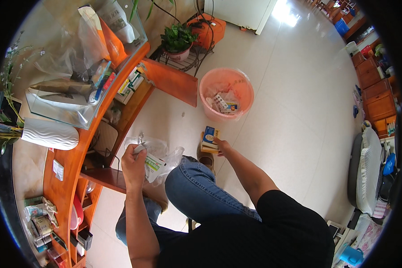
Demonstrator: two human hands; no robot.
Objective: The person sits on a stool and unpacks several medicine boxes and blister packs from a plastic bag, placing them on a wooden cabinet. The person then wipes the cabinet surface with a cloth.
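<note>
My left hand (134, 164) is raised in front of the cabinet and pinches a clear plastic bag (175, 156). A white packet with green print (154, 166) shows beside the fingers, in or against the bag; which of the two I cannot tell. In my right hand (223, 147) is a small stack of cardboard boxes, the top one a blue and yellow medicine box (210, 134). They are over my shoe, short of the pink waste bin (227, 115). A blister pack (220, 100) and other packaging lie in that bin, which has a clear liner.
The wooden cabinet (102, 105) has an open door (177, 82) jutting towards the bin, and medicine boxes (130, 85) inside. Its top bears a white vase (50, 133) and a glass-walled case. A potted plant (177, 40) and an orange case (209, 31) stand beyond.
</note>
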